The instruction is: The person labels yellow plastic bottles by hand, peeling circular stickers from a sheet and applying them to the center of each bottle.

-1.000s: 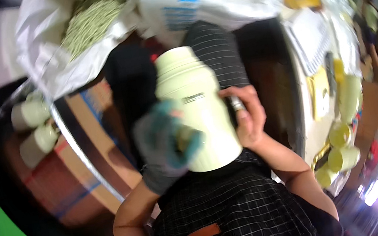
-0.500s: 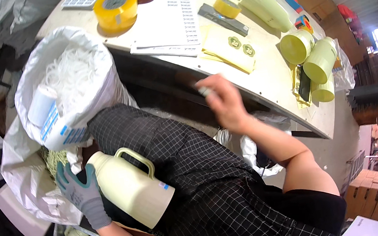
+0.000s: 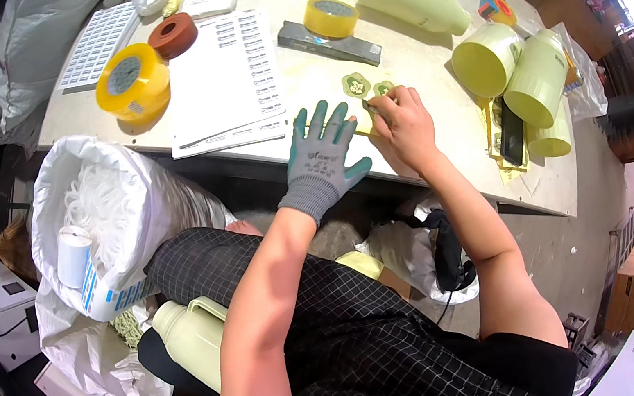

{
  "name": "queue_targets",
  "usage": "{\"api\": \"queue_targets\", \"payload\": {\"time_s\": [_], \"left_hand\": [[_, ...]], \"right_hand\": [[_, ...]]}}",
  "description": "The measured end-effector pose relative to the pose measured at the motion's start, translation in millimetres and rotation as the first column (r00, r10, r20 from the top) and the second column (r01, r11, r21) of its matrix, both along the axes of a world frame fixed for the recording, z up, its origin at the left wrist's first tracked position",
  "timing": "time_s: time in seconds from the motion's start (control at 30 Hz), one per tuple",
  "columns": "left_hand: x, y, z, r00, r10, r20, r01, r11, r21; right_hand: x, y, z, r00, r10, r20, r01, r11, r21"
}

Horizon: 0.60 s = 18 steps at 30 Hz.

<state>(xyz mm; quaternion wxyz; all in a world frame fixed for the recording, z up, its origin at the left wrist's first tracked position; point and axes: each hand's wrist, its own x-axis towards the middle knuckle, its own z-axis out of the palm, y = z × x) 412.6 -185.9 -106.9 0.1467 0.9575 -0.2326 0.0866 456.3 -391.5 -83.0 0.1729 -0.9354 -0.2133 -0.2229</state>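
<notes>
My left hand, in a grey glove with green fingertips, lies palm down with fingers spread at the near table edge, on the lower part of a yellow sticker sheet. Bare, my right hand is closed in a pinch at a round dark-green sticker on that sheet. A second round green sticker is just left of it. Across my lap rests a pale-yellow vacuum jug with a loop handle, partly hidden behind my left forearm and touched by neither hand.
White label sheets, clear yellow tape, brown tape and a grey bar with another tape roll lie on the table. Pale jug shells stand at right. A white sack of plastic rings is left.
My left hand has left the jug and come up to the sticker sheet. My right hand has moved forward onto the sticker. The view has shifted, and the jug now lies unheld.
</notes>
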Motion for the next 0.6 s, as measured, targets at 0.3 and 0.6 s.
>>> {"api": "queue_targets", "payload": {"time_s": [0.3,0.6], "left_hand": [[-3,-7,-4,1.0,0.017,-0.002,-0.017,1.0,-0.006],[-27,11,56,0.933,0.089,-0.347,-0.298,0.732,-0.612]], "right_hand": [[37,-19,-9,0.976,0.041,-0.215,0.043,0.926,0.374],[1,21,66,0.956,0.212,0.202,-0.252,0.948,0.197]]}}
